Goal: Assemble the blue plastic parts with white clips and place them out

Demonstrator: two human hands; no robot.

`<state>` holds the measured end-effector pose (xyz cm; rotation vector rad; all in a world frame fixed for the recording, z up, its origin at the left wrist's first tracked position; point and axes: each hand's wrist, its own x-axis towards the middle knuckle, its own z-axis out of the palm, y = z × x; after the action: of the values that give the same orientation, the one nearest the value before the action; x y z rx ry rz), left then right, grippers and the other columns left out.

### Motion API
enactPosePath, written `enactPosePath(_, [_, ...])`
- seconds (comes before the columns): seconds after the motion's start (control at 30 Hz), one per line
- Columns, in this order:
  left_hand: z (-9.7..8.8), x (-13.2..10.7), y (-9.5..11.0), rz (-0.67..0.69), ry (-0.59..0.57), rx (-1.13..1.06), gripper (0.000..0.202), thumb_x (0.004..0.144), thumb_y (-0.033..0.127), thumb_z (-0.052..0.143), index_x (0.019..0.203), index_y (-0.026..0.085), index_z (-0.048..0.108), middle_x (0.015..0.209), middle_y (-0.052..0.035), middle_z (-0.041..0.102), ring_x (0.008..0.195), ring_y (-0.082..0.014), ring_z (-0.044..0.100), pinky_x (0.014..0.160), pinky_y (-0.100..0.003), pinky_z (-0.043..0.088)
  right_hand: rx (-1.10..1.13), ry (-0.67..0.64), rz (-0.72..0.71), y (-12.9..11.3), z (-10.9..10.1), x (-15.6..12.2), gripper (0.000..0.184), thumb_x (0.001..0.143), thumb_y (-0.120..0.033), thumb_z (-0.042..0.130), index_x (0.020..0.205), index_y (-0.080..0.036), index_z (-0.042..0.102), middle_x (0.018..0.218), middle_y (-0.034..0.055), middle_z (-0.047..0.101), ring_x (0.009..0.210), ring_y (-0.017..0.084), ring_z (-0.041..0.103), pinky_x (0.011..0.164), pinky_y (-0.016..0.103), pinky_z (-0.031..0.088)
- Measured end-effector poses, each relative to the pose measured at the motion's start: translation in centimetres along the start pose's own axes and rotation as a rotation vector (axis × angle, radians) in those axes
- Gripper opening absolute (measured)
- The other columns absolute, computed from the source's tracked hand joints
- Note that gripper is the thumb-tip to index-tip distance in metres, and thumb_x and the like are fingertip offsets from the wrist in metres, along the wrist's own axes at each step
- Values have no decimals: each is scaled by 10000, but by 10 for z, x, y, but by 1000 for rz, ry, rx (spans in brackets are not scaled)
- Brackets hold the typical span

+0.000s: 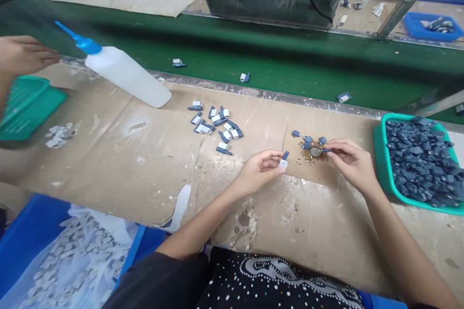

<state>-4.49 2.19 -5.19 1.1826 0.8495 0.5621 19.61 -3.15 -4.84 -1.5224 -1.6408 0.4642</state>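
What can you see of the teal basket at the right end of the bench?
The teal basket is a shallow, round-cornered tray that looks like plastic, with mesh walls and a solid rim. It sits on the bench, cut off by the right edge of the view. The right hand is beside it, not touching it. Dark blue parts, ribbed and jumbled, heap it nearly to the rim and hide its floor.

Left-held part [283, 160] was slate-blue and white | right-held part [327, 150] slate-blue | right basket [379, 164] teal | shirt [253, 285] black, white-dotted
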Motion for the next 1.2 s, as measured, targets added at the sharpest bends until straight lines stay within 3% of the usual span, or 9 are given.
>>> enactPosePath(0.2, [1, -1, -9, 63, 20, 40, 354, 654, 193, 658, 995, 175, 568, 917, -52, 602, 806, -131, 586, 771, -321, 500, -359, -111, -290, 10, 14, 10, 138, 817, -143, 464, 887, -170, 580, 820, 78, 603, 791, 204, 558, 709, 366, 478])
enactPosePath(0.3, [4, -2, -8, 166, 36, 179, 320, 682, 165, 621, 999, 183, 577, 966, -60, 582, 872, -141, 580, 800, -322, 500, -429, -145, -323, 15, 15, 11, 120, 811, -135, 460, 860, -169, 564, 778, 76, 599, 783, 223, 533, 706, 396, 467])
enactPosePath(0.37, [6, -2, -4, 265, 42, 335, 298, 706, 162, 596, 1001, 192, 582, 996, -60, 567, 881, -136, 572, 796, -311, 502, -394, -142, -272, 11, 13, 10, 103, 796, -136, 484, 847, -179, 563, 773, 71, 603, 791, 228, 534, 708, 403, 466])
enactPosePath(0.43, [8, -2, 0, 366, 45, 490, 285, 728, 187, 587, 1013, 198, 578, 968, -50, 574, 828, -126, 572, 756, -304, 510, -235, -66, -130, -1, 13, 5, 97, 767, -154, 546, 855, -194, 558, 798, 59, 611, 803, 223, 557, 718, 400, 474])
enactPosePath(0.57, [15, -7, 6, 594, 64, 666, 292, 753, 233, 585, 1040, 188, 551, 907, -37, 586, 801, -123, 564, 711, -284, 504, 409, 122, 240, -34, 18, -22, 192, 711, -165, 640, 849, -218, 516, 821, 28, 621, 844, 196, 612, 719, 334, 512])
enactPosePath(0.67, [24, -13, 7, 702, 68, 701, 304, 756, 221, 583, 1053, 176, 533, 901, -42, 583, 823, -120, 564, 709, -260, 502, 686, 147, 366, -51, 26, -41, 203, 700, -137, 655, 810, -216, 503, 817, 16, 641, 853, 173, 624, 710, 284, 522])
enactPosePath(0.83, [35, -18, 3, 780, 86, 704, 305, 741, 211, 600, 1032, 153, 529, 859, -50, 579, 801, -117, 566, 676, -235, 507, 771, 169, 401, -59, 31, -52, 216, 701, -106, 649, 779, -212, 478, 846, 11, 659, 833, 156, 631, 707, 273, 527])
enactPosePath(1.07, [38, -20, 7, 769, 93, 740, 253, 757, 230, 572, 1005, 190, 549, 808, -32, 582, 748, -114, 568, 641, -241, 509, 584, 284, 329, -70, 37, -62, 196, 704, -126, 643, 752, -215, 475, 827, 23, 625, 882, 163, 601, 771, 288, 498])
enactPosePath(1.2, [41, -22, 13, 803, 25, 749, 257, 761, 233, 563, 1017, 217, 553, 837, -30, 616, 757, -121, 581, 655, -259, 510, 737, 160, 402, -68, 28, -65, 169, 730, -237, 637, 790, -231, 479, 808, 37, 629, 847, 196, 608, 712, 325, 512])
